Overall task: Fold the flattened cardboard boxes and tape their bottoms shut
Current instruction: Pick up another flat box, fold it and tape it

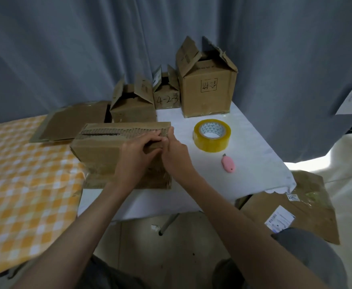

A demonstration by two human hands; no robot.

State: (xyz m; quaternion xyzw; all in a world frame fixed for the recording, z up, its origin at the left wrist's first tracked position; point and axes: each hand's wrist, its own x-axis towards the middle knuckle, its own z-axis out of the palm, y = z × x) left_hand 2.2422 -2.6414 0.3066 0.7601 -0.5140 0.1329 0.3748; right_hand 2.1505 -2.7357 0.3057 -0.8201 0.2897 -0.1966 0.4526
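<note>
Left hand and right hand both pinch the box flap at its right end, likely squaring it for taping; tape lies just right of them

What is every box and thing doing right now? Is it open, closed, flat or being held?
box being worked on: on its side, both hands on its flap edge
left hand: fingers curled on the flap
right hand: pinching the flap edge
big box: upright, top flaps open
box marked 4-2-3: upright, flaps open
third box: upright, flaps open
flat cardboard: lying flat
tape roll: lying flat, untouched
pink cutter: lying untouched
</note>
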